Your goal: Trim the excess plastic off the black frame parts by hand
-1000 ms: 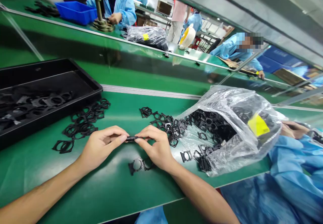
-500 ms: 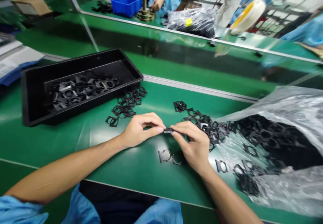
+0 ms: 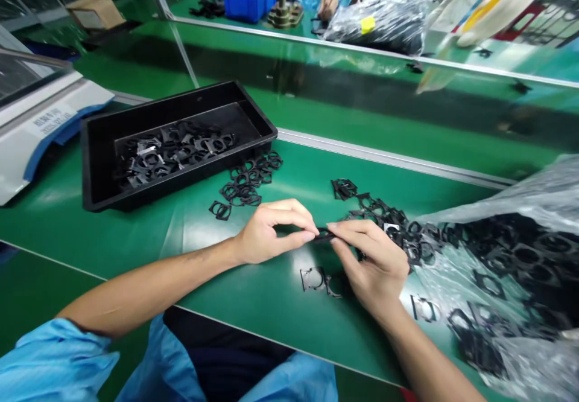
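Note:
Between my two hands is a small black plastic part point(image 3: 324, 234), seen nearly edge-on. My left hand point(image 3: 277, 230) pinches its left end between thumb and fingers, and my right hand point(image 3: 373, 257) grips the right end the same way. Its exact shape is partly hidden by the fingertips. On the green table just below lie a black ring-shaped frame point(image 3: 312, 279) and a curved black piece point(image 3: 333, 288). Behind my right hand spreads a pile of similar black frames point(image 3: 384, 212). Another group of frames point(image 3: 242, 186) lies beyond my left hand.
A black tray point(image 3: 181, 191) holding many frames stands at the left, beside a white and blue device point(image 3: 54, 118). A clear plastic bag point(image 3: 534, 191) of frames lies at the right. Past the metal rail point(image 3: 384, 157), a person's hand point(image 3: 329, 0) is near a blue bin point(image 3: 249, 0).
The view has shifted, so the scene sits further right. Both hands still hold the black part, which now appears turned, showing a thinner, darker edge. The person's hand across the table has moved right.

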Tool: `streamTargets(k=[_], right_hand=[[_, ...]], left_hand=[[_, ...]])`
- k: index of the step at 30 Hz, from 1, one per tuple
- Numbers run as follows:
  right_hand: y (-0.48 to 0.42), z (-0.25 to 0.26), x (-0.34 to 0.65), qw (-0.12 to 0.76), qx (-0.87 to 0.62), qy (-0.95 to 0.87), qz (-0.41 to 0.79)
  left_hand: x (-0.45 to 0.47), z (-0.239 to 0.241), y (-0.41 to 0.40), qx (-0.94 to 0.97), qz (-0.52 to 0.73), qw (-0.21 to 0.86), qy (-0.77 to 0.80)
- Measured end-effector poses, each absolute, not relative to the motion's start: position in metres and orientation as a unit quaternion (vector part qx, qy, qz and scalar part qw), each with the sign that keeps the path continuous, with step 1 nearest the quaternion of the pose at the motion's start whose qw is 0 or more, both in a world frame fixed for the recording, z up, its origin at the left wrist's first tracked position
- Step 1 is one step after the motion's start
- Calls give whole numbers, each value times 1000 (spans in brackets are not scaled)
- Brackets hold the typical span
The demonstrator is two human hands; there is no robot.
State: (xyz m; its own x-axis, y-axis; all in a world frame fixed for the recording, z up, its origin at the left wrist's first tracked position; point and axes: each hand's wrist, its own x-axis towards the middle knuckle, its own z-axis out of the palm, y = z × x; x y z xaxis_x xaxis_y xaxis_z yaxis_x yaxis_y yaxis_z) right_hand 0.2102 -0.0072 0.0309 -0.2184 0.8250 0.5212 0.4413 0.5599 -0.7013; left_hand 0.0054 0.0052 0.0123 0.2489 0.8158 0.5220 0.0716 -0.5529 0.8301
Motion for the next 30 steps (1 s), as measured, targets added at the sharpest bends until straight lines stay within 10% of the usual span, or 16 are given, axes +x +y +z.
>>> streamTargets(k=[13,30], right_hand=[[-6,27,207,443,-464,-597,481],[-5,27,204,432,-459,-650,423]], left_hand=[[10,7,7,639,515,431,375],[9,1,10,563,490,536,394]])
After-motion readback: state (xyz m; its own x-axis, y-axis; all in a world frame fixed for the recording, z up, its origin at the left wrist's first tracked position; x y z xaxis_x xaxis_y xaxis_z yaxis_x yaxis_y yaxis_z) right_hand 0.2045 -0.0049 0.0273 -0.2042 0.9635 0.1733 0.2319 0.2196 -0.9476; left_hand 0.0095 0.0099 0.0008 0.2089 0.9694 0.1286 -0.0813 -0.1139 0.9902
